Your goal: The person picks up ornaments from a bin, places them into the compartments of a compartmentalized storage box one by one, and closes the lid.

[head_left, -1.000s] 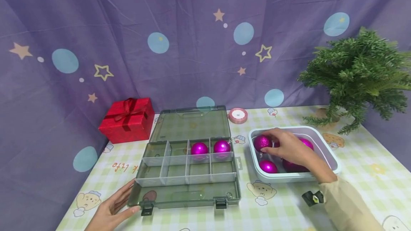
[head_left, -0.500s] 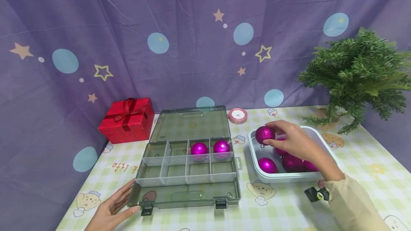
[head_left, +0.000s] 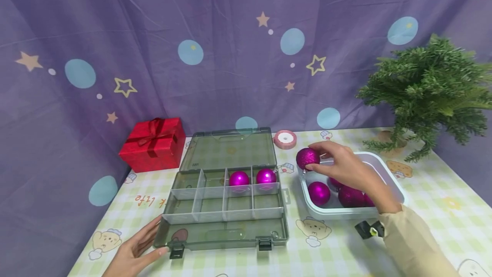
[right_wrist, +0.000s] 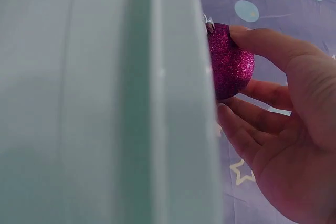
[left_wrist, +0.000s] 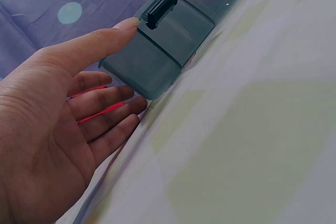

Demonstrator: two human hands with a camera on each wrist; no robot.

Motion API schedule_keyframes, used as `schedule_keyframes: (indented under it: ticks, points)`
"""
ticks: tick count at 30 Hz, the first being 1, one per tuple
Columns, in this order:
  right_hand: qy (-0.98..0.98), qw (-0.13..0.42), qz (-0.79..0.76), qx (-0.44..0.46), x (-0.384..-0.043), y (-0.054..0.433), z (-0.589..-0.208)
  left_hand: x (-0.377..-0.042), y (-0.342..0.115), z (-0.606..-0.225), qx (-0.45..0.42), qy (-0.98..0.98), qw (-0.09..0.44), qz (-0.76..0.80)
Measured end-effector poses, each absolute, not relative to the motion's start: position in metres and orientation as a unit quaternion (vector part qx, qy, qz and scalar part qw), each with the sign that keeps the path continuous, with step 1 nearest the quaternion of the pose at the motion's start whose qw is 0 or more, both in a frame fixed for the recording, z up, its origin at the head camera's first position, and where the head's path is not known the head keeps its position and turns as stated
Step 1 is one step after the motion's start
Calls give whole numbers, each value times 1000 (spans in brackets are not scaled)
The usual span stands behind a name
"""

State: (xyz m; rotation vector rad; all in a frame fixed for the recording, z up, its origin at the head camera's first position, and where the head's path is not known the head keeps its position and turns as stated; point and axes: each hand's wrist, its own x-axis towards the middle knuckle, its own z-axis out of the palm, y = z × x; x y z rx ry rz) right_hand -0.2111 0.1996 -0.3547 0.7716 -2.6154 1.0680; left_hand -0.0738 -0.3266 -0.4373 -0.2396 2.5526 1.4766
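Observation:
My right hand [head_left: 344, 169] pinches a glittery magenta Christmas ball [head_left: 308, 158] between thumb and fingers, over the left rim of a pale blue tub [head_left: 342, 213]. In the right wrist view the ball [right_wrist: 233, 64] shows a silver cap, and the tub's wall [right_wrist: 184, 108] hides part of it. Several magenta balls lie in the tub, one smooth ball [head_left: 319, 193] at its near left. My left hand [head_left: 132, 249] touches the front left corner of an opened grey compartment box [head_left: 226, 245]. Its thumb lies at the box edge and its fingers are fairly straight. Two shiny balls [head_left: 239, 179] sit in the back row's right compartments.
A red gift box [head_left: 153, 145] with a bow stands at the back left. A pink ribbon spool [head_left: 285, 139] lies behind the compartment box. A small artificial tree [head_left: 430, 89] stands back right. A black item [head_left: 369, 229] is by the right sleeve.
My right hand has lifted the glittery ball from inside the tub and carried it slightly left, over the rim. The smooth ball in the tub has shifted a little. My left hand stays put.

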Motion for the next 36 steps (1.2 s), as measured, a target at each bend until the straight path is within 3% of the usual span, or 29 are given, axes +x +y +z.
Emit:
schedule_keyframes:
  ticks: [24, 36]
  points:
    - [-840, 88, 432, 316, -228, 127, -356, -74, -327, -432, -78, 862, 92, 493]
    - [-827, 43, 452, 331, -235, 90, -357, -73, -325, -435, -80, 860, 90, 496]
